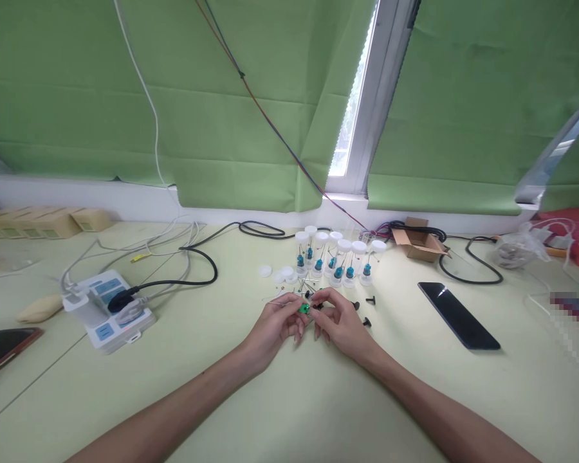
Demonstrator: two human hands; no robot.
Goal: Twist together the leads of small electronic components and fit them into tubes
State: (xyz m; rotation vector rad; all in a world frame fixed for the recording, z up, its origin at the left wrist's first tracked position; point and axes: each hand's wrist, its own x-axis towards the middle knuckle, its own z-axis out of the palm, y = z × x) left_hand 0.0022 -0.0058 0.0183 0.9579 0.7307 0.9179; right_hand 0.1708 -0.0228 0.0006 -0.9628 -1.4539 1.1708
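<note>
Near the middle of the table, my left hand (274, 323) pinches a small green part (303, 308) between thumb and fingers. A thin metal rod (280, 303) sticks out leftward by that hand. My right hand (341, 323) is closed close against the green part, with something small and dark at its fingertips that I cannot make out. Just beyond the hands stand several clear vials (338, 274) with white lids and teal parts with thin rods inside. Small black T-shaped pieces (371, 300) lie right of my right hand. Loose white lids (265, 271) rest behind my left hand.
A white power strip (103, 334) with plugs and cables sits at left. To the right lie a black phone (458, 315) and an open cardboard box (419, 243). Another phone (9, 347) is at the left edge. Black cable (212, 263) loops across the back.
</note>
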